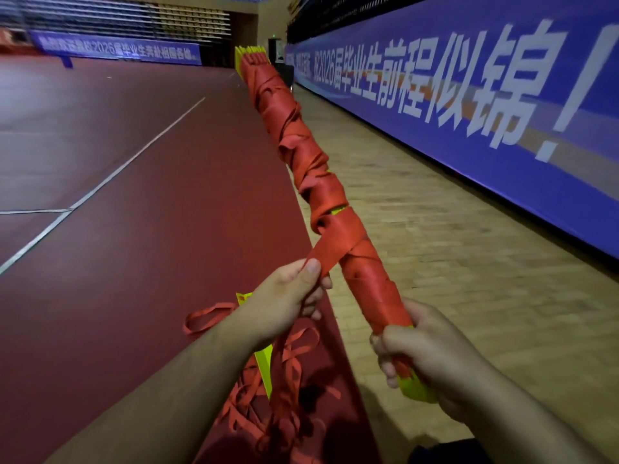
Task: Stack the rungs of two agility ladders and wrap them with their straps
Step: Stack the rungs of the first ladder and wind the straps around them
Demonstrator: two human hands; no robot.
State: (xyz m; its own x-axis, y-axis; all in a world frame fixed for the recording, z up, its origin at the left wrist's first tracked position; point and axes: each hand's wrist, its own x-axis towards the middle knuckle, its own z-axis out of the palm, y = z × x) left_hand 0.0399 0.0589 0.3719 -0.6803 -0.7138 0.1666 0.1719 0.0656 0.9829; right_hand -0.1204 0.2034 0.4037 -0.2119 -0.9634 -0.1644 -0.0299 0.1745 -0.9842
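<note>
While the right grip (pixel 432 356) is clenching the near end of the long bundle of yellow plastic rungs bound in red webbing (pixel 335 209), the left grip (pixel 288 296) is pinching the flat red strap tail (pixel 321 259) just left of that bundle. The bundle is likely handling light and stiff, the tail limp. Tangled loose red straps (pixel 294 373) are lying below the bundle, and the blue printed banner wall (pixel 502 112) is standing well right of it, leaving swinging room.

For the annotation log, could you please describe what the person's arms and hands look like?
The left forearm and right forearm are bare as far as the frame shows: no sleeves, watch or bands. The left grip and right grip are bare hands, without gloves or visible rings.
</note>
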